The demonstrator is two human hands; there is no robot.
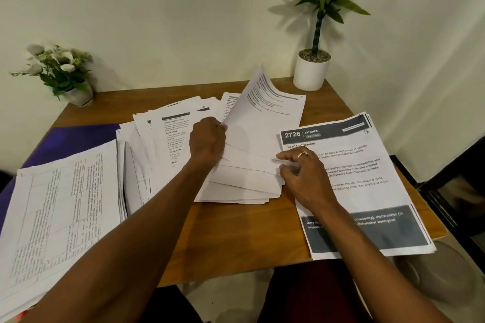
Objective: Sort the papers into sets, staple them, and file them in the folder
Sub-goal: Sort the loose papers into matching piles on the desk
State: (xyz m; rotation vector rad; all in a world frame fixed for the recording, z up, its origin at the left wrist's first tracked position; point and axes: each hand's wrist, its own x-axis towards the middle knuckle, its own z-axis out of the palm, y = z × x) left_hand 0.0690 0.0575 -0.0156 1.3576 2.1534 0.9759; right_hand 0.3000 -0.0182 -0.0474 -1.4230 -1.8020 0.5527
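Loose printed papers cover the wooden table (236, 231). My left hand (207, 140) pinches the edge of a sheet (262, 113) and holds it lifted and curled above a fanned pile of face-down pages (244, 181). My right hand (304, 173), with a ring on one finger, rests with relaxed fingers on the right edge of that pile. To the right lies a set topped by the page "2726 Kitchen, Load Dishwasher" (367, 191). Another stack with tables (60, 207) lies at the left, partly on a blue folder (65, 144). Text pages (168, 126) are spread behind. No stapler is visible.
A white pot with a tall green plant (312, 71) stands at the table's back right corner. A small pot of white flowers (63, 73) sits at the back left. Walls close the back and right; a dark frame (446, 191) is right of the table.
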